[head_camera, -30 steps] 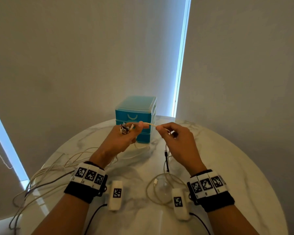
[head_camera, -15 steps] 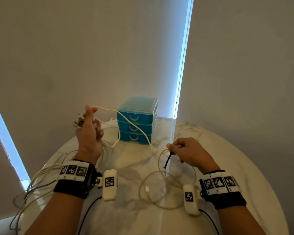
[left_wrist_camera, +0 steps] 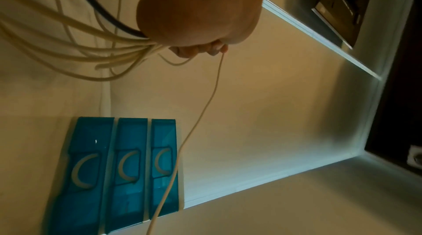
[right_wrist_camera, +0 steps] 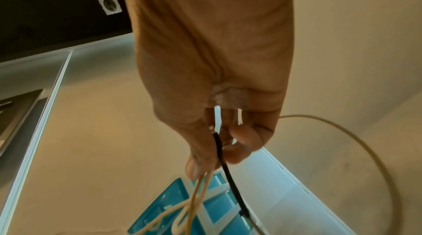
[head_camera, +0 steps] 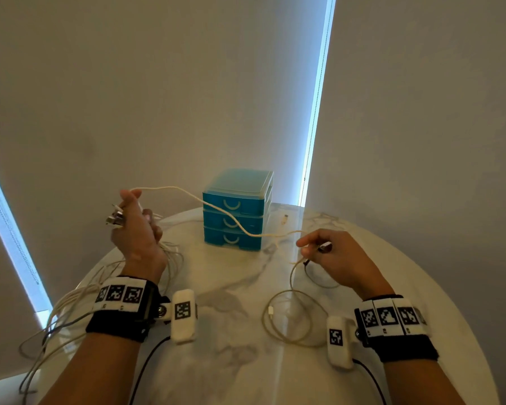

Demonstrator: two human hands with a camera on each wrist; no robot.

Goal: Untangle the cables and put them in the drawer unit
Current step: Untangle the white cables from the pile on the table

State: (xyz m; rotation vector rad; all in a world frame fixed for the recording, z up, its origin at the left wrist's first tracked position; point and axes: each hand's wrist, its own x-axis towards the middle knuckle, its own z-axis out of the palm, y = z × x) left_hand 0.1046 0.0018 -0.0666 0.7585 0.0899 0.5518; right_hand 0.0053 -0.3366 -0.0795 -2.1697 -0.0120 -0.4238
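Your left hand [head_camera: 135,229] is clutching a bundle of plug ends while your right hand [head_camera: 330,255] is pinching the white cable [head_camera: 216,209] sagging between your fingertips; being light and limp, it is probably best gripped near its plug.
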